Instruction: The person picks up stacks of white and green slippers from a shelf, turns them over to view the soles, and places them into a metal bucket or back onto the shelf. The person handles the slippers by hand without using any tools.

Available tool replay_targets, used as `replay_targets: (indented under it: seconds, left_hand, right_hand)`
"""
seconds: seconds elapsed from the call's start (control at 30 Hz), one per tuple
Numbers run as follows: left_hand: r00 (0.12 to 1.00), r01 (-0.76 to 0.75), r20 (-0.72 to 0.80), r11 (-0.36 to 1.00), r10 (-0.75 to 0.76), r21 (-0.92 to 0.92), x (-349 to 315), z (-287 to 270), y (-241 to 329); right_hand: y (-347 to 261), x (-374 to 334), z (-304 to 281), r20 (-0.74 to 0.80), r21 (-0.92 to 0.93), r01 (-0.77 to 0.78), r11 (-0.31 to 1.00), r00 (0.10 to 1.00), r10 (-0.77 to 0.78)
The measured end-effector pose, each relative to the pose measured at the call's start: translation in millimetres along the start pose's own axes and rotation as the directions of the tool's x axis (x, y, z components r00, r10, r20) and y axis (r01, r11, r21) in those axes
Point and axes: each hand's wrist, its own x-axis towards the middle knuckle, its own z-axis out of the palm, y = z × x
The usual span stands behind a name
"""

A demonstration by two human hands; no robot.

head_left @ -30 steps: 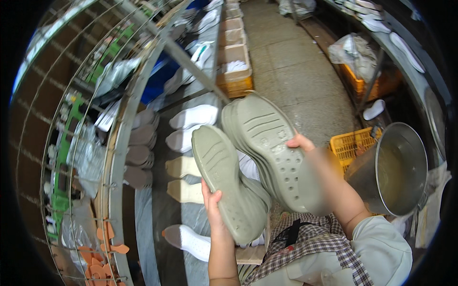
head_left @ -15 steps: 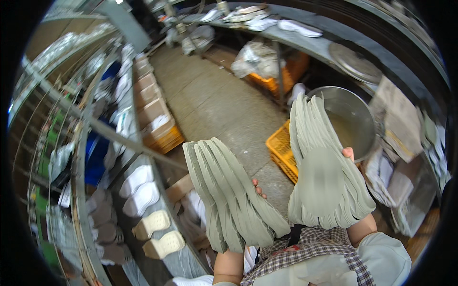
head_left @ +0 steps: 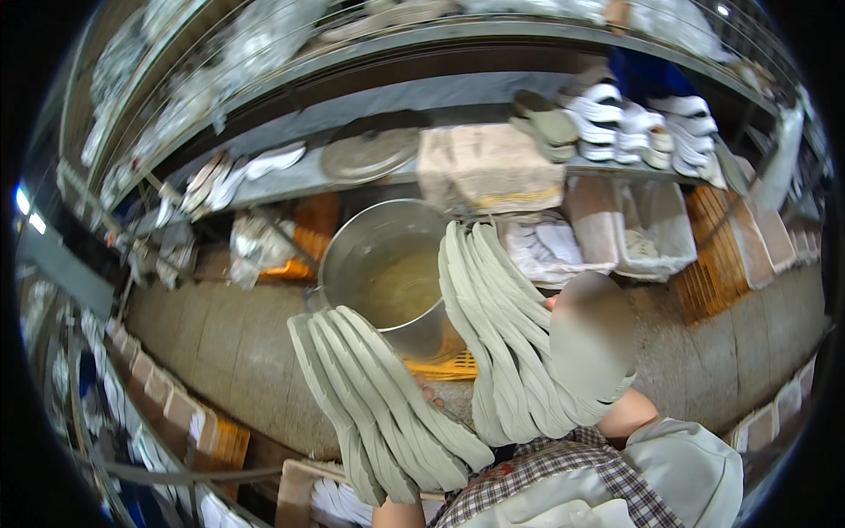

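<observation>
A worker's left hand [head_left: 430,396] gripped a fanned stack of grey-green soles [head_left: 378,400]; the right hand [head_left: 552,302], partly blurred, held a second stack [head_left: 497,348], both raised before the body. The metal pot [head_left: 341,268], at the right half a second earlier, now stood ahead, before a grey bench [head_left: 286,187] bearing a beige cloth [head_left: 484,163], on a scuffed floor [head_left: 238,339].

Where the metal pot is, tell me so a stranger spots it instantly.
Find the long, lower grey shelf. In front of it, beyond the two held stacks of pale green soles, is the wide metal pot. Unlike the rectangular boxes nearby, it is round and holds yellowish liquid.
</observation>
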Motion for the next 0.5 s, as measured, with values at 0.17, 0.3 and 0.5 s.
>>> replay_targets:
  seconds: [0.17,0.3,0.5]
  left_hand:
    - [0.991,0.134,0.0,0.986,-0.135,0.096,34,23,-84]
    - [0.962,0.262,-0.005,0.92,-0.273,0.29,70,31,-170]
    - [0.837,0.402,-0.045,0.557,-0.545,0.727,124,39,-317]
  right_hand:
    - [-57,-80,-3,0.022,0.056,0.105,0.993,0.994,-0.106]
    - [-112,-165,-13,-0.019,0.087,0.21,0.974,0.978,-0.209]
    - [-139,-286,-57,-0.282,-0.707,0.353,0.613,0.654,-0.702]
